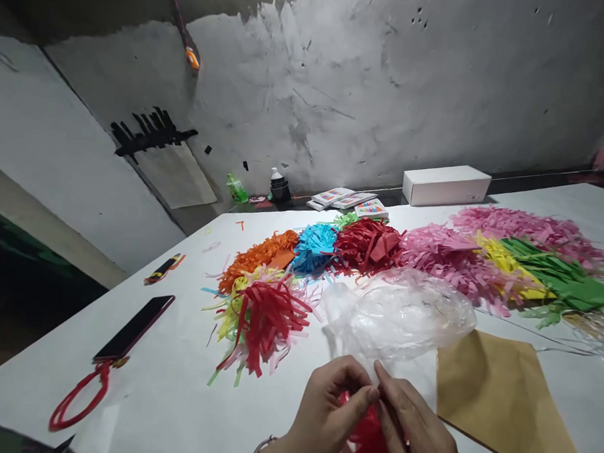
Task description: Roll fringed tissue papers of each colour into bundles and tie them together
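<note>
Red material [366,429] between 2 hands [330,403] [422,429]

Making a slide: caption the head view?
Left hand and right hand meet around red material, colourful strips on the white table beyond.

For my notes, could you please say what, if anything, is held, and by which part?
The left hand and right hand hold red paper, seemingly pinching its far end; the exact spot is hidden.

Left of the left grip [331,403], bare bench [189,395] gives a path as far as the phone [135,329]; the red fringe bundle [271,315] obstructs ahead-left, the plastic bag [408,311] straight ahead, brown paper [504,399] right of the right grip [418,418]
</note>
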Motion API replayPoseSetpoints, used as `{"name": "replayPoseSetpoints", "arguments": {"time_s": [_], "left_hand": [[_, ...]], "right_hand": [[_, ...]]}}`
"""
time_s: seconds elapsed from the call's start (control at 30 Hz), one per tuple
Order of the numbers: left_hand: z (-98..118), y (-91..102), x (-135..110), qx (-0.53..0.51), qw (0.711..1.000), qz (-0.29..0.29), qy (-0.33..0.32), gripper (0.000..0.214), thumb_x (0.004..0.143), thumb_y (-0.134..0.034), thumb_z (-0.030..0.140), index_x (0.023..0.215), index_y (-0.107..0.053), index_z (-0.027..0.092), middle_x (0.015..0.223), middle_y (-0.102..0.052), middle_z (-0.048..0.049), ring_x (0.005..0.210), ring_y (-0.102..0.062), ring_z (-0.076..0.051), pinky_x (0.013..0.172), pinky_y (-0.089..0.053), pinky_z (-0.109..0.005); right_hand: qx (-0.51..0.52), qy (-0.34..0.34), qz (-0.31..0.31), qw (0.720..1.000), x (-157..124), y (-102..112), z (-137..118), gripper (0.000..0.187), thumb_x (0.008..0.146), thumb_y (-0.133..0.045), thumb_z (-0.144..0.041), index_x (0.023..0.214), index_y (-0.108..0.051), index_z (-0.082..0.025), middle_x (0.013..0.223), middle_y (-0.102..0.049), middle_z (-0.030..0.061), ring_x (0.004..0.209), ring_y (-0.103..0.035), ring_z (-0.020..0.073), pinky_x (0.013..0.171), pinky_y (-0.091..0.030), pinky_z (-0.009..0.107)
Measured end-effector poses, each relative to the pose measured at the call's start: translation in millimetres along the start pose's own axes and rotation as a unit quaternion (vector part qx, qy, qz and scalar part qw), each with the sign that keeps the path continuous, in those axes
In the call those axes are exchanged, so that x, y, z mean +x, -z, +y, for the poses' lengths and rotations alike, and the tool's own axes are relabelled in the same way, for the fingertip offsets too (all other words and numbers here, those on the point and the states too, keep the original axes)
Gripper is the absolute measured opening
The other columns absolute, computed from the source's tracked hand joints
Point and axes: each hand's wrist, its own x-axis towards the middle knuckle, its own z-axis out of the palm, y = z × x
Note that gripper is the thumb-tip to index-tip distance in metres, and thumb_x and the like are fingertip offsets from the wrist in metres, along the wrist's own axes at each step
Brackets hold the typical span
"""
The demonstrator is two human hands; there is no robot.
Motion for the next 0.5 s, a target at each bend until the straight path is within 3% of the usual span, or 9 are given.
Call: {"name": "replayPoseSetpoints", "arguments": {"time_s": [0.1,0.17,0.23,0.3,0.37,0.43,0.5], "left_hand": [[5.3,5.5,13.5,0.104,0.989,0.018,-0.101,0.030,0.093,-0.062,0.040,0.074,-0.059,0.017,0.068,-0.058,-0.0014,0.064,-0.051,-0.013,0.062,-0.043,-0.024],[13.4,11.2,32.7,0.142,0.973,0.022,-0.178,0.027,0.098,-0.054,0.037,0.079,-0.059,0.018,0.075,-0.060,-0.0033,0.072,-0.056,-0.015,0.068,-0.046,-0.026],[22.3,16.4,60.8,0.208,0.944,0.017,-0.256,0.019,0.100,-0.049,0.033,0.097,-0.061,0.018,0.098,-0.065,-0.0093,0.095,-0.060,-0.021,0.085,-0.049,-0.033],[25.4,17.6,91.7,0.320,0.899,-0.008,-0.298,0.030,0.098,-0.052,0.031,0.124,-0.055,0.017,0.127,-0.059,-0.0162,0.120,-0.053,-0.026,0.102,-0.042,-0.043],[16.5,12.4,115.1,0.446,0.844,-0.080,-0.286,0.041,0.093,-0.060,0.033,0.128,-0.052,0.014,0.128,-0.060,-0.0184,0.119,-0.053,-0.030,0.103,-0.040,-0.047],[-4.0,2.3,123.0,0.538,0.772,-0.211,-0.265,0.022,0.090,-0.064,0.032,0.105,-0.063,0.014,0.101,-0.069,-0.0122,0.094,-0.063,-0.026,0.091,-0.047,-0.042],[-29.0,-7.0,115.4,0.565,0.703,-0.329,-0.281,0.012,0.090,-0.063,0.028,0.083,-0.063,0.017,0.083,-0.069,-0.0059,0.079,-0.063,-0.022,0.080,-0.048,-0.035]], "right_hand": [[0.002,-0.058,-0.021,0.998,6.8,1.0,4.4,0.022,0.102,-0.038,-0.021,0.101,-0.060,-0.023,0.085,-0.066,0.0048,0.077,-0.067,0.0169,0.069,-0.056,0.023],[0.043,-0.119,-0.051,0.991,13.1,8.6,6.2,0.030,0.105,-0.034,-0.032,0.083,-0.054,-0.024,0.072,-0.060,0.0006,0.065,-0.062,0.0145,0.056,-0.051,0.020],[0.089,-0.176,-0.066,0.978,25.1,22.4,7.3,0.036,0.105,-0.033,-0.041,0.078,-0.051,-0.024,0.065,-0.054,-0.0017,0.058,-0.057,0.0132,0.051,-0.046,0.020],[0.116,-0.218,-0.058,0.967,44.8,39.0,10.7,0.036,0.103,-0.035,-0.046,0.080,-0.052,-0.024,0.063,-0.051,-0.0029,0.055,-0.052,0.0129,0.052,-0.044,0.021],[0.116,-0.237,-0.042,0.964,70.1,52.5,20.9,0.036,0.102,-0.038,-0.049,0.082,-0.053,-0.023,0.065,-0.051,-0.0025,0.058,-0.051,0.0134,0.055,-0.043,0.023],[0.085,-0.256,-0.050,0.962,93.8,58.4,40.4,0.038,0.100,-0.037,-0.051,0.079,-0.050,-0.023,0.067,-0.053,-0.0013,0.062,-0.051,0.0140,0.055,-0.041,0.024],[0.034,-0.309,-0.111,0.944,107.3,55.8,67.1,0.038,0.100,-0.031,-0.048,0.079,-0.050,-0.022,0.072,-0.056,-0.0004,0.065,-0.052,0.0144,0.055,-0.040,0.024]]}}
